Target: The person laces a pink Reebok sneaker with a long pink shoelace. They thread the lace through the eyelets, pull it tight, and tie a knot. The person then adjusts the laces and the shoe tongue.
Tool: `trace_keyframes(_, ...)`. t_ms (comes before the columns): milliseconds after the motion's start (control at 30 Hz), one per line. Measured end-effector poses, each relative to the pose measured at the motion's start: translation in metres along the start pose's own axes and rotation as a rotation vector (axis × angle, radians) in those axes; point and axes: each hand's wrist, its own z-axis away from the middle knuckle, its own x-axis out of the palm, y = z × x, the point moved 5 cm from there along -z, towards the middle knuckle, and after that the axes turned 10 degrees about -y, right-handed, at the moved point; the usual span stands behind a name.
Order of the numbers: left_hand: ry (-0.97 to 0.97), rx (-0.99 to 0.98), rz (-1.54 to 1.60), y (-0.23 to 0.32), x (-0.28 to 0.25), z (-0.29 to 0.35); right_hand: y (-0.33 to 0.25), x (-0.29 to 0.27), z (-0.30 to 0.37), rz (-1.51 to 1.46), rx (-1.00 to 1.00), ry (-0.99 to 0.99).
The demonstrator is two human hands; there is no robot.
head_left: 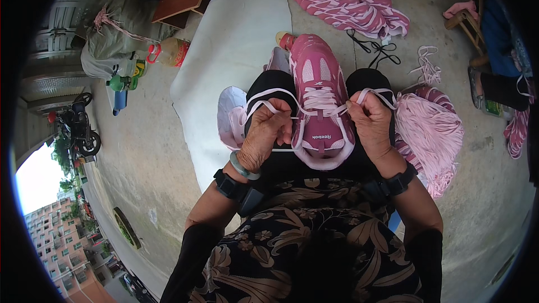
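A dark pink sneaker (320, 87) rests between my knees, its toe pointing away from me and its padded collar toward me. Pale pink laces (320, 100) criss-cross its tongue. On the shoe's left, my left hand (268, 129) is closed with a lace pinched in its fingers, and a loop of it arcs over my left knee. To the right, my right hand (369, 120) pinches the other lace end close to the eyelets, with a loop trailing over my right knee. Both lace ends run from the shoe's upper eyelets.
A big bundle of pale pink laces (429, 134) lies right of my knee. Beyond the shoe sits a heap of pink shoe pieces (351, 3), with black cords (376, 49) nearby. A white sheet (208, 73) covers the floor at left, beside a plastic jug (171, 52).
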Motion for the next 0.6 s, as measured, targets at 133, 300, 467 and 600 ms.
trace_keyframes(133, 0.006, 0.000, 0.025, -0.002, 0.000, 0.001, 0.004, 0.000, 0.003, -0.062, 0.020, 0.043)
trace_keyframes(300, 0.000, 0.020, 0.016, 0.000, 0.001, 0.001, 0.005, -0.001, 0.007, -0.032, -0.035, 0.082)
trace_keyframes(467, -0.005, 0.024, 0.012, -0.002, 0.000, 0.001, -0.005, -0.001, 0.008, 0.033, -0.096, 0.104)
trace_keyframes(600, -0.020, 0.010, -0.005, -0.001, 0.002, 0.001, -0.014, 0.001, 0.007, 0.081, -0.137, 0.082)
